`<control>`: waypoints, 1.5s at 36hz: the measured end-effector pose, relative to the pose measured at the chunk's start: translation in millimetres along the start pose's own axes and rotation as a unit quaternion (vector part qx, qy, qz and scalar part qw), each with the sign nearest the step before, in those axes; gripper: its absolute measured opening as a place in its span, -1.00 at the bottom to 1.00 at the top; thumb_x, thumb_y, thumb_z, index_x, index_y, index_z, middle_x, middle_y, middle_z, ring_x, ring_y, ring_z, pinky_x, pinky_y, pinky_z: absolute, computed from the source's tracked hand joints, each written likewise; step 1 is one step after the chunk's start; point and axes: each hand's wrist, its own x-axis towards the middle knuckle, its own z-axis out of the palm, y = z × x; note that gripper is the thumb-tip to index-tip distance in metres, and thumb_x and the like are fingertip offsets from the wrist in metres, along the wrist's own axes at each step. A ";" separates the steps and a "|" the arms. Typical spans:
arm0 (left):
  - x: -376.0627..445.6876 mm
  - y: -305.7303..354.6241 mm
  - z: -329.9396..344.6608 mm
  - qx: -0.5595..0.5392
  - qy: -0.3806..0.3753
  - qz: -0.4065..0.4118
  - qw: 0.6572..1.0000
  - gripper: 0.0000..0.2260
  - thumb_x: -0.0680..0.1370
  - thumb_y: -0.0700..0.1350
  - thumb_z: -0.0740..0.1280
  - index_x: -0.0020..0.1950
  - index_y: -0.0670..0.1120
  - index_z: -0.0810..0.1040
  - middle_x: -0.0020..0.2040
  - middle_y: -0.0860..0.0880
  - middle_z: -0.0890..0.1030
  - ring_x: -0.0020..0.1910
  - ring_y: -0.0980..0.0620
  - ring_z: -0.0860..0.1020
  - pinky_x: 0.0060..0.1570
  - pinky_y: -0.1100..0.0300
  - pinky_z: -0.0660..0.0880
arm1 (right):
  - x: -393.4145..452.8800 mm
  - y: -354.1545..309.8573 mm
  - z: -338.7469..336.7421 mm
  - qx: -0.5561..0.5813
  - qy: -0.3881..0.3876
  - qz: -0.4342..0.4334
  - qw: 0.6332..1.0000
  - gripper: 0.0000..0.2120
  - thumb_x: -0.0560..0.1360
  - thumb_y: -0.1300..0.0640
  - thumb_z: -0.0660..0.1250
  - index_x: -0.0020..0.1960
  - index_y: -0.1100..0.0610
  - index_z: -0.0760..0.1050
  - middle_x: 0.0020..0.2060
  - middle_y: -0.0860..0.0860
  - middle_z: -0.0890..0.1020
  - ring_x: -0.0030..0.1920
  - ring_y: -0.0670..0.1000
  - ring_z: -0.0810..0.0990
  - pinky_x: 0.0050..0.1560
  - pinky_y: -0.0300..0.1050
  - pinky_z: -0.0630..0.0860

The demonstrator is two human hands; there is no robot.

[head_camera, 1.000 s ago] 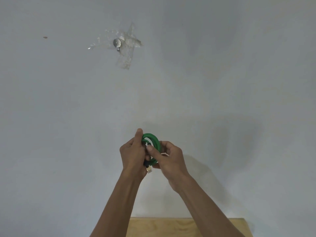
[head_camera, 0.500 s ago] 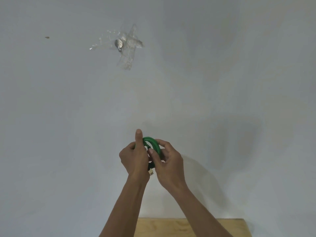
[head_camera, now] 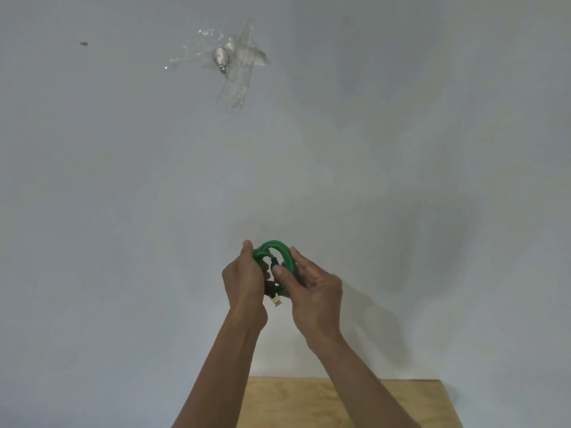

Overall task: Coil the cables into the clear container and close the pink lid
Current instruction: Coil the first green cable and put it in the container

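Observation:
A green cable is wound into a small coil and held up in front of a pale wall. My left hand grips the coil's left side, thumb up along it. My right hand holds the right side, its thumb pressing a dark plug against the loops. A metal connector sticks out below the coil between both hands. The clear container and the pink lid are out of view.
The far edge of a light wooden table shows at the bottom. On the wall above, a metal hook sits under crumpled clear tape. A small dark mark is at the upper left.
The hands stay at the same place. My right hand has opened up a little and its thumb has shifted on the coil, baring the dark plug; the connector hangs lower.

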 end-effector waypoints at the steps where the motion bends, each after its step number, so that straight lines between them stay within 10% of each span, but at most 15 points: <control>1: 1.1 -0.8 -1.7 0.000 -0.007 -0.004 1.000 -0.63 0.63 0.07 0.26 -0.20 -0.18 0.54 -0.30 -0.11 0.52 -0.42 -0.08 0.47 -0.29 0.07 0.49 | 0.2 0.7 -0.5 0.004 0.006 0.004 1.000 -0.60 0.40 0.19 0.57 0.18 -0.10 0.63 -0.04 -0.07 0.76 0.00 0.03 0.74 0.12 0.11 0.65; 13: 6.8 -8.8 -28.0 0.000 -0.138 0.041 0.990 -0.70 0.58 -0.03 0.40 -0.09 -0.29 0.66 -0.22 -0.22 0.64 -0.34 -0.15 0.59 -0.13 -0.36 0.57 | -6.1 2.2 3.7 -0.022 0.017 0.032 0.999 -0.61 0.37 0.27 0.59 0.10 -0.06 0.62 -0.13 0.01 0.76 -0.09 0.07 0.75 0.01 0.16 0.67; 24: 8.2 -6.2 -35.9 0.009 -0.103 0.063 0.993 -0.85 0.58 -0.14 0.41 0.02 -0.23 0.61 -0.33 -0.13 0.47 -0.57 0.10 0.44 -0.55 0.21 0.45 | -21.1 -3.0 26.9 -0.127 0.039 -0.024 0.991 -0.83 0.53 0.15 0.44 0.09 -0.02 0.54 -0.17 0.01 0.74 -0.29 -0.09 0.73 -0.26 -0.24 0.62; 39: 11.1 -1.1 -64.6 0.002 -0.105 0.084 0.991 -0.86 0.59 -0.19 0.39 0.04 -0.25 0.53 -0.28 -0.14 0.49 -0.65 0.10 0.43 -0.63 0.26 0.39 | -36.9 1.8 56.9 -0.163 0.052 -0.019 0.985 -0.82 0.52 0.17 0.46 0.08 0.07 0.52 -0.22 0.06 0.69 -0.43 -0.12 0.66 -0.45 -0.37 0.50; 45: 17.3 -3.1 -73.2 0.010 -0.107 0.079 0.991 -0.89 0.59 -0.16 0.40 0.01 -0.20 0.55 -0.23 -0.14 0.51 -0.56 0.14 0.46 -0.56 0.27 0.43 | -43.9 12.2 67.2 -0.179 0.071 -0.047 0.980 -0.88 0.56 0.14 0.42 0.05 0.03 0.51 -0.24 -0.02 0.68 -0.34 0.05 0.68 -0.37 -0.09 0.63; 54: 20.1 -19.1 -89.0 -0.001 -0.121 0.026 0.992 -0.77 0.61 -0.11 0.37 0.06 -0.30 0.55 -0.23 -0.14 0.52 -0.57 0.04 0.48 -0.55 0.17 0.47 | -54.1 22.2 57.2 -0.236 0.040 -0.040 0.970 -0.74 0.49 0.25 0.47 0.16 0.09 0.58 -0.21 -0.25 0.64 -0.21 -0.24 0.65 -0.30 -0.35 0.59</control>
